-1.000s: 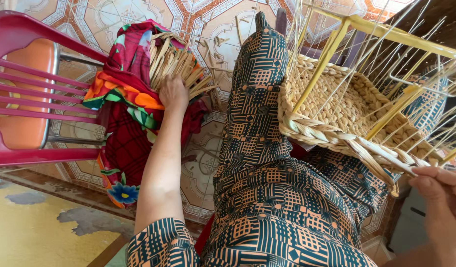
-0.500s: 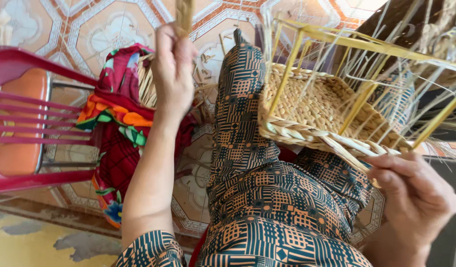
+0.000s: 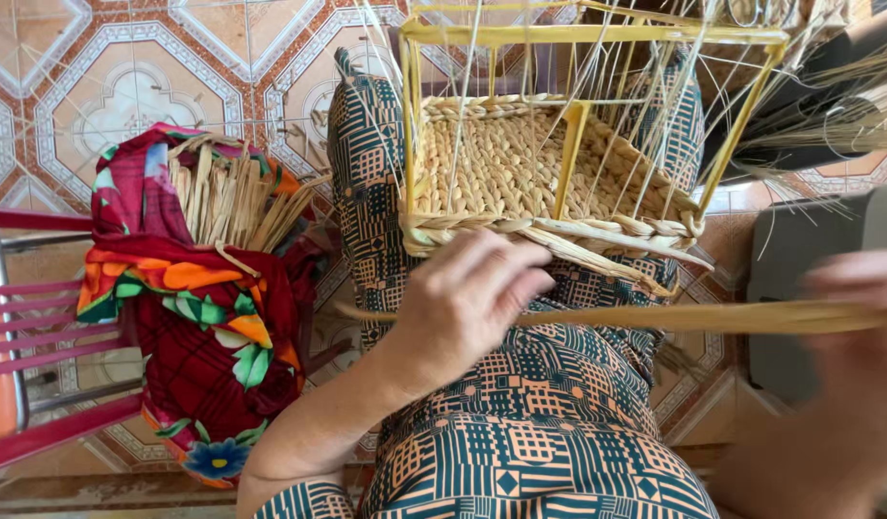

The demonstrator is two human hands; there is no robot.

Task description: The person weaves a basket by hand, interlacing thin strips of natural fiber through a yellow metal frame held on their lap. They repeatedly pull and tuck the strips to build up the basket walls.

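A: Where is the basket (image 3: pixel 549 173)?

B: On the lap, just beyond the hands. It has a yellow frame, a woven floor and thin stakes standing up. Far left, a bundle (image 3: pixel 227 197) of spare strips lies in a flowered cloth (image 3: pixel 189 317).

A: And the strip (image 3: pixel 655 317)?

B: It lies flat, long axis left to right, just nearer than the basket's near rim. One end sits under the left hand (image 3: pixel 468 303), the other runs right into the right hand (image 3: pixel 862 317).

A: Which hand is closer to the weave?

B: The left; its fingertips touch the braided rim, fingers curled loosely over the strip. The right is blurred, well right of the basket; it seems closed on the strip, but I cannot tell.
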